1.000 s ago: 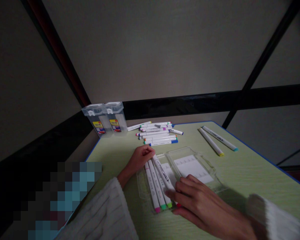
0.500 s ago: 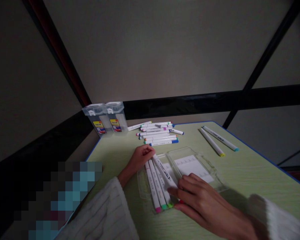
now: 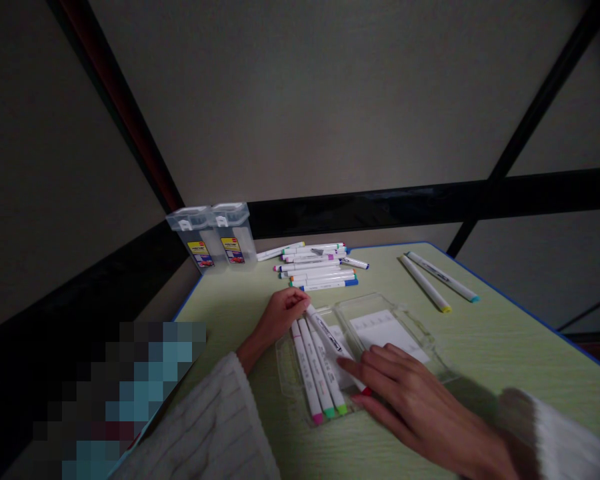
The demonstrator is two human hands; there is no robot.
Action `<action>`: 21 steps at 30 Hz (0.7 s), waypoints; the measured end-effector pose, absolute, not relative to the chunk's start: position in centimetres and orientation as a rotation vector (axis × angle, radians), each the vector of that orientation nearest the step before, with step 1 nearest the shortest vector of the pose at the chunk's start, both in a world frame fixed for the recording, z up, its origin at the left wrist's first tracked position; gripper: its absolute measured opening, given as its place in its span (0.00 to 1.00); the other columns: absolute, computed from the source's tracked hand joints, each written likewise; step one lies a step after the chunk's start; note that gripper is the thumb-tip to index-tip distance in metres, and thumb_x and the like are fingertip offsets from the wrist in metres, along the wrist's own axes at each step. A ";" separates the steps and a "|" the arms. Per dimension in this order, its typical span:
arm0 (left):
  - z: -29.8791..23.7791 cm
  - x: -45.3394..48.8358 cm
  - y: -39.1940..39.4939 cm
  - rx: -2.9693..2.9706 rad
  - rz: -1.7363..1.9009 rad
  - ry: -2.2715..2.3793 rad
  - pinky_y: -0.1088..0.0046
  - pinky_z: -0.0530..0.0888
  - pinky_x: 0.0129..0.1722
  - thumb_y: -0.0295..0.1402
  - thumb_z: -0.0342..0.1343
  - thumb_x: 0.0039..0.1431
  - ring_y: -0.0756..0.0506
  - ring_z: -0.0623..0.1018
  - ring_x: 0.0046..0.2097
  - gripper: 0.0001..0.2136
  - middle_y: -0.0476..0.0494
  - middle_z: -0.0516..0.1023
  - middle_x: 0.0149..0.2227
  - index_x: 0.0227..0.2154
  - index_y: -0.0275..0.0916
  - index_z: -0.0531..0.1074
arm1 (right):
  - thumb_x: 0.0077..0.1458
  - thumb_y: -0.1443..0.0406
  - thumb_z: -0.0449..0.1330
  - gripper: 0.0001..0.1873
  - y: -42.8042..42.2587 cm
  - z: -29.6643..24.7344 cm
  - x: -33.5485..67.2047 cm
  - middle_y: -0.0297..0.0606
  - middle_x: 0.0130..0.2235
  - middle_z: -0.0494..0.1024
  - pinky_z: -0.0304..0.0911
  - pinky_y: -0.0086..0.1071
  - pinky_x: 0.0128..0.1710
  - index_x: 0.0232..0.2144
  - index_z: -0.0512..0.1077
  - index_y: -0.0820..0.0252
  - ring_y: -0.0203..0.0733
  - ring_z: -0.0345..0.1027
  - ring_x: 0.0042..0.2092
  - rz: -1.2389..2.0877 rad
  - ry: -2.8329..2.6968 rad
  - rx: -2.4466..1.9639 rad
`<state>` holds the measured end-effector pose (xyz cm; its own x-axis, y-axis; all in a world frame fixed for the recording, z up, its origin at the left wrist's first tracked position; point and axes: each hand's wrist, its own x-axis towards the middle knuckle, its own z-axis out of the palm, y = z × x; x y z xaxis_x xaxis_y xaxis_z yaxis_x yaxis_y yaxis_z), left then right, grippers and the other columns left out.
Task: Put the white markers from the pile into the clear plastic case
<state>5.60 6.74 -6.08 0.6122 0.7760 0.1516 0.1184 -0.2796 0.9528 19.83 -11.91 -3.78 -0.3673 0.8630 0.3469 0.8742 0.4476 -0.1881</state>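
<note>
Red-capped marker (image 3: 329, 335) slants over open clear case (image 3: 376, 301): long axis far-left to near-right, red end nearest person. Left hand (image 3: 283, 312) pinches far end; right hand (image 3: 405, 400) at red end, can't tell if gripping. Barrel print illegible; yellow-topped labels (image 3: 231, 251) on clear boxes (image 3: 233, 231), too small to read.

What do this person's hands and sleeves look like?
The left hand and right hand are bare, with no gloves showing. The left sleeve is pale grey with ribbed lines. The right sleeve is pale too, and its cuff edge looks ridged.
</note>
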 end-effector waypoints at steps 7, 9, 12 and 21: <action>-6.1 5.6 6.7 1.675 0.788 0.738 0.78 0.66 0.28 0.28 0.54 0.45 0.53 0.71 0.26 0.05 0.51 0.70 0.23 0.26 0.33 0.68 | 0.58 0.62 0.45 0.18 -11.9 -4.0 20.0 0.42 0.36 0.72 0.62 0.40 0.39 0.48 0.63 0.63 0.43 0.66 0.38 -0.016 -2.228 -1.574; -6.1 5.6 6.7 1.678 0.793 0.738 0.78 0.66 0.27 0.28 0.54 0.45 0.53 0.71 0.26 0.05 0.51 0.70 0.23 0.26 0.33 0.68 | 0.58 0.62 0.45 0.18 -11.8 -3.9 20.1 0.42 0.35 0.72 0.62 0.40 0.38 0.48 0.63 0.63 0.43 0.66 0.37 -0.015 -2.219 -1.585; -6.1 5.6 6.7 1.677 0.792 0.750 0.78 0.66 0.27 0.28 0.54 0.45 0.53 0.71 0.26 0.05 0.51 0.71 0.22 0.26 0.33 0.68 | 0.58 0.62 0.44 0.18 -11.8 -4.0 20.1 0.41 0.35 0.72 0.62 0.39 0.38 0.47 0.63 0.63 0.42 0.66 0.37 -0.024 -2.209 -1.580; -6.1 5.6 6.6 1.666 0.795 0.752 0.79 0.66 0.27 0.28 0.54 0.45 0.53 0.71 0.26 0.05 0.50 0.71 0.22 0.27 0.33 0.68 | 0.58 0.65 0.43 0.17 -11.5 -4.5 20.4 0.40 0.32 0.71 0.62 0.36 0.34 0.48 0.61 0.64 0.40 0.66 0.33 -0.059 -2.147 -1.611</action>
<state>5.61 6.65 -6.07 0.5751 0.8083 0.1263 0.0804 -0.2095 0.9745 20.36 -11.55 -4.49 -0.2144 0.9007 0.3778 0.9203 0.3159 -0.2309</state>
